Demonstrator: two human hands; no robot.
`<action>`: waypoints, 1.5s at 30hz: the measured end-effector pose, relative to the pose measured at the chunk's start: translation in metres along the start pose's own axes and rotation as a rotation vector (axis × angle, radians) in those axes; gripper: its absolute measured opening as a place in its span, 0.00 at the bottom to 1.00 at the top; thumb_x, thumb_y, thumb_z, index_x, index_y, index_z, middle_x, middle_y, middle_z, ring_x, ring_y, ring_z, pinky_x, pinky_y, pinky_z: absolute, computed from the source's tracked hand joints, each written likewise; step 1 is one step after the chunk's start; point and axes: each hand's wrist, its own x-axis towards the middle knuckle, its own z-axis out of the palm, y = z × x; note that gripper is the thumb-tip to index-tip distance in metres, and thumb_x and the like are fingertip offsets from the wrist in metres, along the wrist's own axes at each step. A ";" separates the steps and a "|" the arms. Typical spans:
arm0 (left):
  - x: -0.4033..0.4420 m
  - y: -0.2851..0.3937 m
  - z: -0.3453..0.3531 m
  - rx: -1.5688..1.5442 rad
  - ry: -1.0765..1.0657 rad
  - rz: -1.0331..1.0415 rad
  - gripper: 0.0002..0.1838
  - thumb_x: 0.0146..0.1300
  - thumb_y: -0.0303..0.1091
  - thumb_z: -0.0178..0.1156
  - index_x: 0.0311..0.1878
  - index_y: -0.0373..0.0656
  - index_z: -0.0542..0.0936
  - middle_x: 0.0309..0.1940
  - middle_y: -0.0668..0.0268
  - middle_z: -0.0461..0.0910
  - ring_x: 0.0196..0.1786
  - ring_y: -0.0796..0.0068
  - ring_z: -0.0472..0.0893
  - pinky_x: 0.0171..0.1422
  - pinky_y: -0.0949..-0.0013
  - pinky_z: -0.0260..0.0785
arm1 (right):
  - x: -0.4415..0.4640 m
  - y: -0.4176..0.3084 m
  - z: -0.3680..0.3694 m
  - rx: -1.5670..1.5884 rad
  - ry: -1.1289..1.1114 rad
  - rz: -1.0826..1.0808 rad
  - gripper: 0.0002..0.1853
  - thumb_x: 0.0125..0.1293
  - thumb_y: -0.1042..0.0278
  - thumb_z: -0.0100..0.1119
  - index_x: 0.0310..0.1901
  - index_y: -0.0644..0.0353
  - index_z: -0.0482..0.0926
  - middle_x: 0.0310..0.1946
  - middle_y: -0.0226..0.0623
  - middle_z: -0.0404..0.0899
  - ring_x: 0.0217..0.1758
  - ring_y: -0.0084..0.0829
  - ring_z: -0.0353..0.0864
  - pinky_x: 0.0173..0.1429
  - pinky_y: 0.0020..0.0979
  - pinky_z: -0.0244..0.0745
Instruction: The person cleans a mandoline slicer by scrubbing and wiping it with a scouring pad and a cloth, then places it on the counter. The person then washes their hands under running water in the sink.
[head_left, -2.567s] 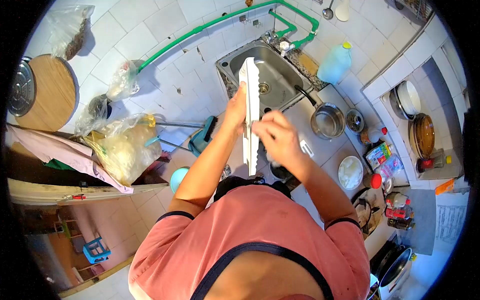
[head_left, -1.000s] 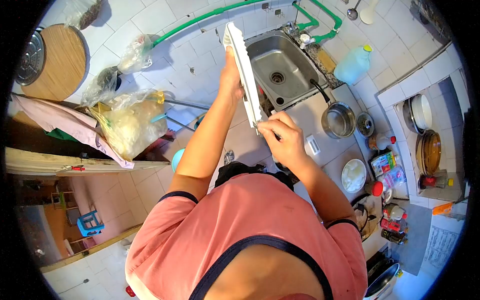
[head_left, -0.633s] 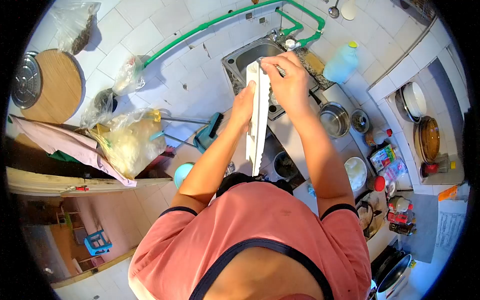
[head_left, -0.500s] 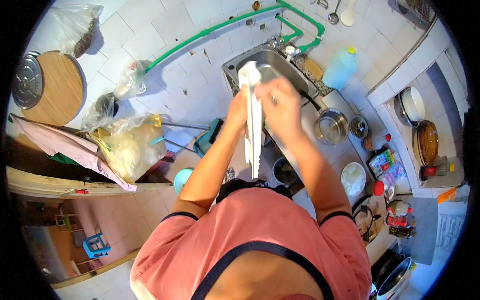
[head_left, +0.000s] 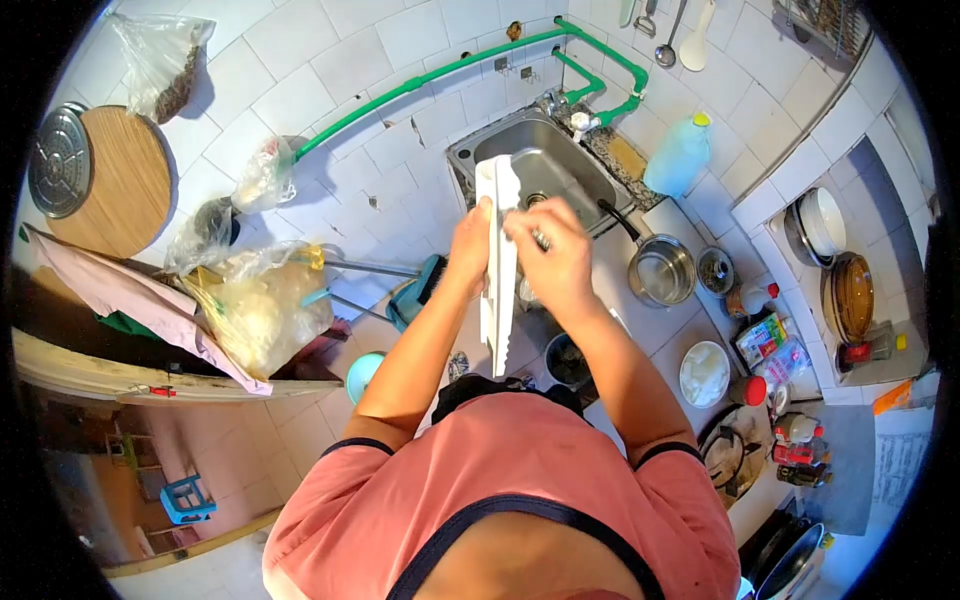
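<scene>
A long white panel with a jagged edge is found at the centre of the frame, held lengthwise, its upper end overlapping the sink from this viewpoint. It is gripped along its left side by the left hand, seemingly so that it is steadied while its opposite side is left accessible. The right hand is closed, its fingers brought against the panel's right side; a small shiny item appears to be held there, its nature not discernible. Right of centre, a saucepan is set with its handle turned toward the sink. At the upper right, a ladle and a white spoon are hung, presumably for ready reach.
</scene>
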 end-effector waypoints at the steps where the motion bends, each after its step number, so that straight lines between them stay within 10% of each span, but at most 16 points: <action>1: 0.002 -0.007 -0.001 0.087 0.015 0.045 0.21 0.69 0.50 0.44 0.38 0.40 0.76 0.24 0.69 0.76 0.22 0.81 0.74 0.25 0.75 0.67 | 0.011 0.004 -0.002 0.005 0.058 -0.034 0.03 0.52 0.75 0.64 0.28 0.62 0.78 0.29 0.36 0.76 0.31 0.34 0.79 0.35 0.32 0.73; 11: -0.004 -0.005 -0.004 0.238 -0.017 0.083 0.19 0.69 0.46 0.44 0.39 0.38 0.75 0.25 0.66 0.77 0.23 0.80 0.74 0.28 0.74 0.68 | 0.031 0.013 -0.014 0.495 -0.225 0.516 0.06 0.59 0.78 0.59 0.37 0.67 0.74 0.32 0.32 0.78 0.36 0.18 0.75 0.43 0.20 0.70; 25: 0.005 -0.013 -0.006 0.196 -0.061 0.085 0.19 0.68 0.47 0.49 0.37 0.38 0.76 0.25 0.69 0.77 0.25 0.84 0.73 0.29 0.77 0.66 | 0.025 0.023 -0.008 0.353 -0.062 0.269 0.09 0.61 0.68 0.58 0.31 0.65 0.74 0.21 0.31 0.74 0.26 0.18 0.71 0.31 0.24 0.67; 34: -0.010 0.003 0.012 0.256 -0.084 0.061 0.22 0.68 0.51 0.47 0.36 0.39 0.77 0.23 0.68 0.77 0.23 0.82 0.75 0.28 0.77 0.67 | 0.031 0.025 -0.022 0.570 0.018 0.615 0.10 0.68 0.67 0.50 0.39 0.65 0.77 0.29 0.26 0.75 0.32 0.18 0.70 0.39 0.21 0.67; 45: 0.019 -0.015 0.005 0.112 -0.087 0.014 0.26 0.67 0.57 0.45 0.33 0.42 0.77 0.23 0.69 0.75 0.22 0.81 0.72 0.24 0.74 0.65 | -0.003 0.001 -0.021 -0.009 -0.168 -0.121 0.03 0.55 0.80 0.58 0.32 0.64 0.79 0.29 0.38 0.74 0.32 0.33 0.76 0.37 0.27 0.72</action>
